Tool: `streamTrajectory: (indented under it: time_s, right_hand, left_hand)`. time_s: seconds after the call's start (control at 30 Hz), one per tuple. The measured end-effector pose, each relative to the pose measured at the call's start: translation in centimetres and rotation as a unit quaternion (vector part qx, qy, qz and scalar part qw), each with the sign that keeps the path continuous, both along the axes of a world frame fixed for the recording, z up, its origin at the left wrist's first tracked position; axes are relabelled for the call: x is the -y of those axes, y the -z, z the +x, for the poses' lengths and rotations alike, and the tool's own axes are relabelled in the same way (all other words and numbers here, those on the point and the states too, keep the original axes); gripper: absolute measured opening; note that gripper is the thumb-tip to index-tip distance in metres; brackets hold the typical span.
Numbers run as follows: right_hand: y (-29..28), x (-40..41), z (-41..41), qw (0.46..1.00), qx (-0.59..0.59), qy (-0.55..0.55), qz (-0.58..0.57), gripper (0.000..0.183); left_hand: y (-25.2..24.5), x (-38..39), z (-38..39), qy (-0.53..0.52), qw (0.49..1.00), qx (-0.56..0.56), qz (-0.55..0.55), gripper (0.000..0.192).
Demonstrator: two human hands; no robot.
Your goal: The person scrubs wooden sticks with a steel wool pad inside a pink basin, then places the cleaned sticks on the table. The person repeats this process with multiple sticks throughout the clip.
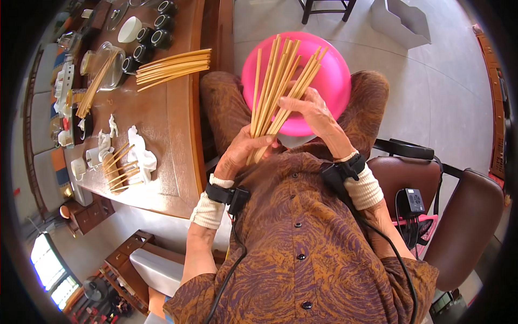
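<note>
A fanned bundle of thin wooden sticks, like chopsticks (pixel 270 89), is held above my lap. My left hand (pixel 246 148) grips the lower ends, with the thumb across them. Higher up on the right side, my right hand (pixel 311 108) has its thumb and fingers around part of the same bundle. One stick at the left stands a little apart from the others. Beneath the sticks and between my knees is a round pink plastic basin or stool (pixel 330 87); the sticks and my right hand hide part of it.
On the wooden table (pixel 174 117) at the left lie a row of sticks (pixel 174 67), a second bundle (pixel 97 83), black cups (pixel 162 38), a white bowl (pixel 130 29) and crumpled white tissue (pixel 139 156). A brown chair (pixel 408 174) holding a black device (pixel 413 201) stands at my right.
</note>
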State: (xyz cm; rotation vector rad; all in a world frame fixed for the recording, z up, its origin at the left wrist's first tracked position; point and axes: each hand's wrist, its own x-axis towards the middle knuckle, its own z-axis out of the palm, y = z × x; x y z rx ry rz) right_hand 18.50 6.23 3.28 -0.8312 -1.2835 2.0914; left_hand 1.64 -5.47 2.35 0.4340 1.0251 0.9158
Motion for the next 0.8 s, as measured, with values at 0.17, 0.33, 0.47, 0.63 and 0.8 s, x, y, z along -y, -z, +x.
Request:
streamTrajectory:
  time_s: [0.17,0.33,0.47,0.63,0.8]
  right_hand:
    - [1.0,0.0,-0.7,0.993,-0.019,0.109,-0.045,0.027]
    - [1.4,0.4,-0.7,0.993,-0.036,0.090,-0.071,0.024]
    - [1.1,0.3,-0.8,0.995,0.047,0.075,-0.036,0.022]
    - [0.9,0.2,-1.0,0.987,0.077,0.131,-0.053,0.025]
    - [0.9,-0.7,-1.1,0.987,0.042,0.148,-0.050,0.023]
  left_hand:
    - [0.7,0.2,0.1,0.014,0.999,0.031,-0.004,0.035]
    - [0.9,0.5,-0.2,0.008,0.999,0.022,-0.026,0.034]
    - [1.7,0.7,-0.8,-0.014,0.999,0.003,-0.040,0.034]
    - [2.0,0.5,-0.9,-0.035,0.999,0.008,-0.029,0.028]
    - [2.4,-0.9,-1.0,-0.024,1.000,0.006,-0.017,0.029]
